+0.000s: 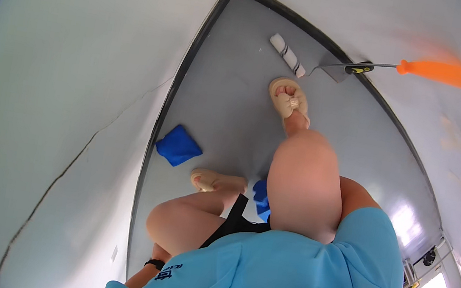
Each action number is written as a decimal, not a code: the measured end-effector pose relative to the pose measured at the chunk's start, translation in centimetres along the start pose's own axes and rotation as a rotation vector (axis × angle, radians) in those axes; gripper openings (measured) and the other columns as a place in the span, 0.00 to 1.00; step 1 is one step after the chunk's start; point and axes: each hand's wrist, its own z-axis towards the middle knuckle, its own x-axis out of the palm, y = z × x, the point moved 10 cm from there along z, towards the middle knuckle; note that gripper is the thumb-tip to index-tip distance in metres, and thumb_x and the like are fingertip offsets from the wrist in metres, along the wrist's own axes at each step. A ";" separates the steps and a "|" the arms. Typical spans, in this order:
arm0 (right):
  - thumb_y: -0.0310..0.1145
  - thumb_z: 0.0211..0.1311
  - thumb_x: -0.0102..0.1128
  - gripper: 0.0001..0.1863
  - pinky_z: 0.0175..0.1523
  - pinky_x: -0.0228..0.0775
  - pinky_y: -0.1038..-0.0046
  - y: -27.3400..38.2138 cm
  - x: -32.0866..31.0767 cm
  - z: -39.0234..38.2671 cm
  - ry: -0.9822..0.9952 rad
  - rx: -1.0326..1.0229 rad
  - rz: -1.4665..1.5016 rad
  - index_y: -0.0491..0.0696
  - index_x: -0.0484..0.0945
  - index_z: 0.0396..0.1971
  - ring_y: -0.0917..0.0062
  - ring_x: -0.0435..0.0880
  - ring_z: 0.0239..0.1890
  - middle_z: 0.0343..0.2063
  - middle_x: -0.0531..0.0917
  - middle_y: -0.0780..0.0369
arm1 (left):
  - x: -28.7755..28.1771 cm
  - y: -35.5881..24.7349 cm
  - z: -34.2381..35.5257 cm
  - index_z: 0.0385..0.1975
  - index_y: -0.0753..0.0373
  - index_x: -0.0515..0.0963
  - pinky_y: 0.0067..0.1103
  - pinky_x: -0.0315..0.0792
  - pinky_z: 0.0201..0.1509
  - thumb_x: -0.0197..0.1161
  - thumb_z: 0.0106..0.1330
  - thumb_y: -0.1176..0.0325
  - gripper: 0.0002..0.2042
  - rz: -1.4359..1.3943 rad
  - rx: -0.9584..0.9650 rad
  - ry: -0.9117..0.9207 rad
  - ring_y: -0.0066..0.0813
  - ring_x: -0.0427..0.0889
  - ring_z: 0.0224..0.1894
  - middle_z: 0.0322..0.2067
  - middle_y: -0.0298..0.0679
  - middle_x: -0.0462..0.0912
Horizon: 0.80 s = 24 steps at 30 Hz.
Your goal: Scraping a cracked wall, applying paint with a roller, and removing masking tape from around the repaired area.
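Observation:
My left arm comes down at the lower left with a black band (154,263) round the wrist. Only a sliver of my left hand (161,252) shows beyond the band; my left knee hides its fingers. On the other side, my right arm (357,195) passes behind my raised right knee, and the hand is out of sight. Between my legs some blue cloth (260,200) is partly visible; whether a hand touches it I cannot tell. A folded blue cloth (179,145) lies on the floor by the left wall.
Beyond my right foot is a paint roller with a striped white sleeve (287,55) and an orange handle (435,70) at the right wall. Near its rod sits a scraper (358,69) with a black and yellow handle. A long crack (65,170) runs down the left wall (75,59).

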 end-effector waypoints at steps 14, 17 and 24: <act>0.48 0.56 0.42 0.20 0.44 0.66 0.73 6.5 -7.6 -1.6 -0.327 0.099 0.311 0.52 0.70 0.43 0.68 0.73 0.41 0.40 0.75 0.59 | -0.5 4.5 -19.0 0.34 0.64 0.71 0.31 0.68 0.39 0.48 0.58 0.62 0.12 0.316 -0.173 0.095 0.45 0.74 0.34 0.30 0.49 0.75; 0.51 0.53 0.45 0.21 0.44 0.65 0.73 3.4 -6.0 0.8 -0.498 0.013 0.307 0.57 0.69 0.44 0.70 0.73 0.42 0.40 0.75 0.62 | -2.0 6.1 -22.5 0.34 0.64 0.71 0.32 0.68 0.39 0.47 0.58 0.62 0.12 0.335 -0.185 0.099 0.45 0.74 0.34 0.30 0.49 0.75; 0.43 0.54 0.45 0.18 0.38 0.66 0.70 4.9 -3.9 -8.0 -0.318 0.300 0.207 0.44 0.72 0.34 0.64 0.75 0.37 0.34 0.76 0.50 | -5.6 9.3 -28.9 0.34 0.64 0.71 0.33 0.68 0.40 0.47 0.58 0.62 0.12 0.383 -0.181 0.098 0.46 0.74 0.35 0.30 0.49 0.75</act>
